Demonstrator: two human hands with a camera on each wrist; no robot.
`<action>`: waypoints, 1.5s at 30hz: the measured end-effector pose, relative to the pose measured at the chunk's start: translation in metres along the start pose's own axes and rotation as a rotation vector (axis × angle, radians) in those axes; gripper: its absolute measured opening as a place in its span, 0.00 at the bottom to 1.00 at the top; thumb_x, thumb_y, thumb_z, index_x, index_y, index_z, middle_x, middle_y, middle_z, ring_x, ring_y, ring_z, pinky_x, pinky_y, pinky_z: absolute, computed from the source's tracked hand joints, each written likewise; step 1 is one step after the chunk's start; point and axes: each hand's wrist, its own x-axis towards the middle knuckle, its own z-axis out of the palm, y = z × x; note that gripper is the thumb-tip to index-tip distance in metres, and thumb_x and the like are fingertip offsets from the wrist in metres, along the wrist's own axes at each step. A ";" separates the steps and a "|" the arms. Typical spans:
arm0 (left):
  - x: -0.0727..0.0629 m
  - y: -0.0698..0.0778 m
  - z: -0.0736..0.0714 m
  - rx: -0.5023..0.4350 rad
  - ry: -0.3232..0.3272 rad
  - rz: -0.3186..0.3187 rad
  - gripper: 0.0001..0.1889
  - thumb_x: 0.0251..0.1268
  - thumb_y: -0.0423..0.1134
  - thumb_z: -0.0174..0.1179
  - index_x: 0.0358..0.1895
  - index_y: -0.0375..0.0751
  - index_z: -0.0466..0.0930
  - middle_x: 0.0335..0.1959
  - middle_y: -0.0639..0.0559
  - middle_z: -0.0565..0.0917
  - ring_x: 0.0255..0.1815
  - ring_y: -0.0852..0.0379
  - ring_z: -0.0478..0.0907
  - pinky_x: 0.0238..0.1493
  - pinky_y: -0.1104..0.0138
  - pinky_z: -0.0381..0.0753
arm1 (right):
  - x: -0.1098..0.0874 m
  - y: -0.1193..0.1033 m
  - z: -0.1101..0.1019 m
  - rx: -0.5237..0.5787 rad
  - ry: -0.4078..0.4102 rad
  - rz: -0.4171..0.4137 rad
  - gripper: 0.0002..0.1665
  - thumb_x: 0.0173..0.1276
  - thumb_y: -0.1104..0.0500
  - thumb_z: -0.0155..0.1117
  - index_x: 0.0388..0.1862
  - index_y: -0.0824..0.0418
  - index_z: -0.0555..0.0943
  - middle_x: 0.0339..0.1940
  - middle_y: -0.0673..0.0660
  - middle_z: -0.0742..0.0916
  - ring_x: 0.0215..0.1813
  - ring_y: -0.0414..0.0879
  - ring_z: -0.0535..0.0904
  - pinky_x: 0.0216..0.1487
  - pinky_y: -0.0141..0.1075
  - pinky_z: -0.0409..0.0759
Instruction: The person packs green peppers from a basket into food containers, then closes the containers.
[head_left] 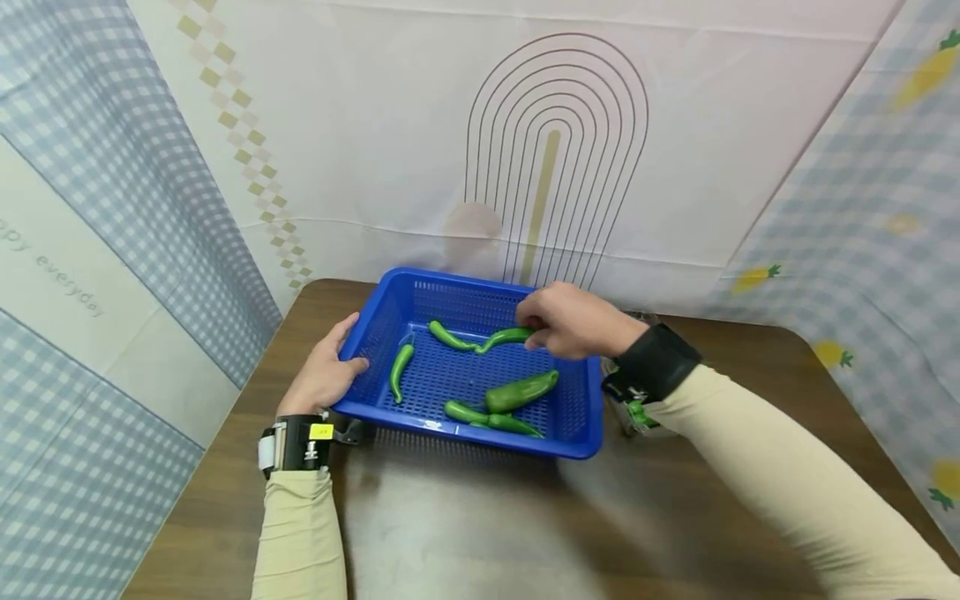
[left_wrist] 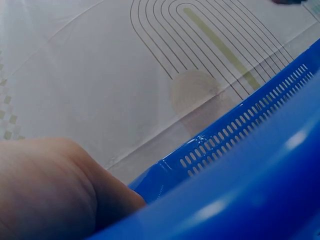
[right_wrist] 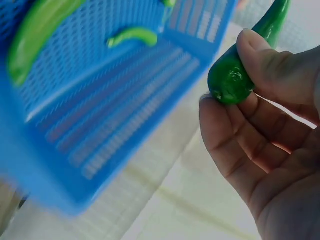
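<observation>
A blue plastic basket (head_left: 468,429) with slotted walls sits on the table. My left hand (head_left: 322,375) holds its left rim, thumb over the inner side; in the left wrist view the hand (left_wrist: 55,185) lies against the blue wall. My right hand (head_left: 573,321) is over the basket's back right part, pinching a long green pepper (head_left: 506,337) by its thick end. The right wrist view shows the pepper (right_wrist: 231,77) between thumb and fingers. Loose in the basket lie a curved pepper (head_left: 401,372), another (head_left: 448,336) near the back wall, a thicker one (head_left: 522,392) and several at the front.
Partly hidden behind my right wrist, a clear container (head_left: 637,417) with something green in it stands right of the basket. The brown wooden table (head_left: 465,533) extends toward me. A white patterned curtain (head_left: 375,125) hangs close behind the basket, with checked cloth (head_left: 862,275) at the sides.
</observation>
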 end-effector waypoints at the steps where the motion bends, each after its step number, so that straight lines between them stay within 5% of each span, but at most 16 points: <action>1: 0.000 -0.001 -0.001 0.003 0.002 -0.005 0.42 0.78 0.34 0.50 0.87 0.57 0.40 0.84 0.32 0.57 0.75 0.31 0.65 0.70 0.36 0.69 | -0.008 0.005 -0.003 0.005 0.015 0.015 0.18 0.64 0.62 0.76 0.23 0.53 0.75 0.21 0.47 0.71 0.25 0.41 0.65 0.31 0.36 0.66; 10: -0.001 -0.005 -0.002 -0.004 -0.002 -0.029 0.42 0.78 0.35 0.49 0.87 0.58 0.39 0.84 0.33 0.55 0.74 0.31 0.65 0.68 0.36 0.71 | -0.087 0.050 -0.016 0.068 0.071 0.189 0.10 0.65 0.64 0.75 0.31 0.53 0.82 0.24 0.47 0.80 0.27 0.39 0.71 0.32 0.34 0.70; 22: -0.006 -0.009 -0.010 0.008 -0.002 -0.041 0.42 0.79 0.36 0.50 0.87 0.61 0.38 0.84 0.32 0.56 0.74 0.30 0.66 0.66 0.37 0.73 | -0.175 0.085 0.012 0.018 0.220 0.240 0.16 0.58 0.66 0.80 0.39 0.51 0.82 0.34 0.44 0.83 0.36 0.31 0.77 0.37 0.35 0.78; 31: -0.009 -0.013 -0.015 0.003 0.001 -0.027 0.42 0.79 0.35 0.50 0.87 0.59 0.38 0.84 0.32 0.57 0.73 0.31 0.66 0.66 0.37 0.73 | -0.180 0.086 0.042 -0.074 0.219 0.245 0.17 0.55 0.66 0.81 0.41 0.55 0.85 0.34 0.44 0.82 0.34 0.32 0.71 0.35 0.36 0.73; 38: -0.010 -0.015 -0.014 -0.007 0.002 -0.030 0.42 0.79 0.35 0.50 0.87 0.59 0.38 0.84 0.32 0.57 0.75 0.31 0.65 0.68 0.36 0.71 | -0.168 0.080 0.070 -0.137 0.245 0.199 0.19 0.52 0.65 0.83 0.41 0.57 0.84 0.37 0.49 0.82 0.37 0.41 0.78 0.39 0.40 0.79; 45: -0.009 -0.016 -0.015 -0.006 -0.001 -0.035 0.42 0.78 0.34 0.49 0.87 0.59 0.38 0.85 0.33 0.55 0.76 0.30 0.65 0.70 0.35 0.70 | -0.170 0.079 0.094 0.006 0.279 0.190 0.16 0.57 0.65 0.80 0.44 0.54 0.87 0.42 0.48 0.85 0.41 0.41 0.81 0.40 0.37 0.80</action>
